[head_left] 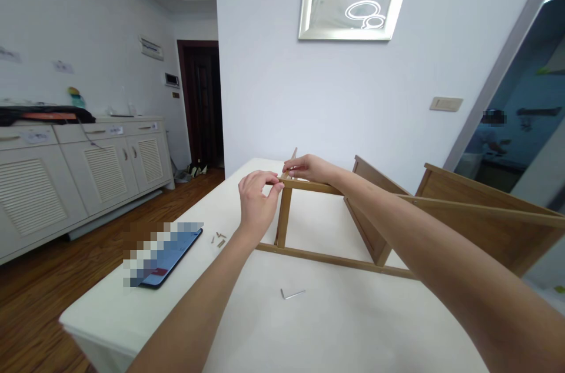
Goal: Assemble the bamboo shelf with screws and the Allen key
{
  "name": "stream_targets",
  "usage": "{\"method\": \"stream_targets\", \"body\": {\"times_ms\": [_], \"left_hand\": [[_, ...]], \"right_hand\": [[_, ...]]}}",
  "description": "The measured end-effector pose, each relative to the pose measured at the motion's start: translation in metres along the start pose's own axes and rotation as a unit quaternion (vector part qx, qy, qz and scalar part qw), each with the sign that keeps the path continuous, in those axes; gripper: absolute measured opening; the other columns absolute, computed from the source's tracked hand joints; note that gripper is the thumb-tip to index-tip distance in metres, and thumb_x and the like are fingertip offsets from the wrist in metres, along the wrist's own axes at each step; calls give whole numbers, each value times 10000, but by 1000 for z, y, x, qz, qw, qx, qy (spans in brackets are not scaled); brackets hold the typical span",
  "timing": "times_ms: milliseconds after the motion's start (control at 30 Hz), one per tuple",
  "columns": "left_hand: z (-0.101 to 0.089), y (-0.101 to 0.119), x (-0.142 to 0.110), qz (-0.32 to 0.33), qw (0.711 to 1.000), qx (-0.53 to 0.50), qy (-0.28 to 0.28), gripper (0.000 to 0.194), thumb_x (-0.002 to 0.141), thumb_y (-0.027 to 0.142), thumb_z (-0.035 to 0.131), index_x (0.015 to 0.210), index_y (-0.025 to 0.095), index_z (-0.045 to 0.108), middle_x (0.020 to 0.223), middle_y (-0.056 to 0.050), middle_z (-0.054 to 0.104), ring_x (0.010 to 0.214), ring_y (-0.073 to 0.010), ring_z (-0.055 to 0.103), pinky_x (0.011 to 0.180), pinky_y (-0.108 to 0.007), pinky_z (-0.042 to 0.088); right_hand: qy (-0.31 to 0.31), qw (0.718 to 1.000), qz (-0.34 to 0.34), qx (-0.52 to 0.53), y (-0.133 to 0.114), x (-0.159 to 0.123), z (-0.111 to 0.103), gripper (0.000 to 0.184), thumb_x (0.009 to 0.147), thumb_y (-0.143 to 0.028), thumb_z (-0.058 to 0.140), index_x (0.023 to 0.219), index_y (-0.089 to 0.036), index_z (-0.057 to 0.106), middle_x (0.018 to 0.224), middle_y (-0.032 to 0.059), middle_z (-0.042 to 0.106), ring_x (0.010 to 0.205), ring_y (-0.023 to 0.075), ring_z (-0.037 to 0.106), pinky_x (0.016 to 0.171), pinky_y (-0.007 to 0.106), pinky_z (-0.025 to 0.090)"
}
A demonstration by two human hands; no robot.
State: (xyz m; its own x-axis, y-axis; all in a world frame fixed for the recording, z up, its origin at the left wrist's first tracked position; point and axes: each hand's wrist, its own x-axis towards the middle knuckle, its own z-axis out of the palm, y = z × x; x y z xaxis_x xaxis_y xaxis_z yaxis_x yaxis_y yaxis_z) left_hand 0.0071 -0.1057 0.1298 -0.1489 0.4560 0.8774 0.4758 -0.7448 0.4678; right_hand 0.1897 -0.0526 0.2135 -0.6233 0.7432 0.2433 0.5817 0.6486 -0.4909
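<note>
A brown wooden shelf frame lies on its side on the white table. My left hand pinches the near end of its upper rail, thumb and fingers closed at the corner above a short crossbar. Just beyond, my right hand has its fingertips closed on the frame at the same corner, where a thin wooden strip sticks up. Any small part between the right fingertips is too small to see. An L-shaped hex key and several small screws lie on the tabletop.
A phone or tablet, partly blurred out, lies at the table's left edge. The frame's wooden panels extend right under my right forearm. A white cabinet stands left, a wall behind. Another person shows through the right doorway.
</note>
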Motion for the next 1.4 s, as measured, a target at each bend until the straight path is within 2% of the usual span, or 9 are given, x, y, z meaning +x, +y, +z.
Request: {"method": "stream_targets", "body": {"times_ms": [200,400,733,900,1067,1167,1267,1400], "left_hand": [[4,-4,-4,22,1000,5,20,107,785,187,674,715,223,601,905,0,720,979,-206,619,969,-413,378],[8,-13,-9,50,998,-18,26,56,825,198,643,775,226,644,977,-16,723,1094,-213,584,1020,-428,373],[11,-8,-13,64,997,9,48,56,831,193,636,819,224,680,1010,-34,718,1118,-225,583,1016,-443,381],[11,-9,-14,80,995,21,63,78,842,178,613,846,219,679,1008,-38,718,1112,-226,589,1012,-440,383],[12,-9,-14,83,994,25,63,92,845,170,600,849,221,676,1010,-37,718,1117,-227,587,1011,-438,383],[13,-9,-14,82,994,28,62,88,843,182,603,847,226,679,1006,-36,717,1113,-230,589,1006,-439,382],[13,-9,-14,80,994,32,63,83,844,191,609,845,230,682,990,-34,718,1089,-227,597,993,-433,388],[12,-9,-12,83,994,32,67,83,842,194,616,840,236,687,967,-31,723,1050,-223,610,973,-429,402]], "right_hand": [[6,1000,-12,-28,-2,-2,0,372,803,-445,560,967,-150,716,988,54,705,936,196,621,893,295,438],[23,998,-5,-56,-1,0,0,316,825,-341,541,999,-148,722,1008,54,714,952,196,629,882,290,443],[34,997,27,-69,-5,0,1,295,824,-257,548,1041,-161,724,1066,47,715,1000,201,633,899,294,444],[41,995,32,-87,-7,-2,1,263,835,-225,546,1011,-166,732,1021,38,725,962,179,643,878,263,446],[56,992,52,-96,-4,2,2,309,744,-108,593,1008,-188,733,964,9,733,909,150,647,823,217,446],[54,991,52,-108,2,7,3,285,702,-103,632,953,-177,744,881,7,736,848,152,651,764,213,453],[48,991,38,-117,5,10,2,259,722,-113,622,939,-170,750,850,16,735,831,154,650,755,219,452],[16,994,-18,-109,5,11,3,318,746,-114,599,1026,-192,726,1027,35,713,893,147,636,777,221,448]]}}
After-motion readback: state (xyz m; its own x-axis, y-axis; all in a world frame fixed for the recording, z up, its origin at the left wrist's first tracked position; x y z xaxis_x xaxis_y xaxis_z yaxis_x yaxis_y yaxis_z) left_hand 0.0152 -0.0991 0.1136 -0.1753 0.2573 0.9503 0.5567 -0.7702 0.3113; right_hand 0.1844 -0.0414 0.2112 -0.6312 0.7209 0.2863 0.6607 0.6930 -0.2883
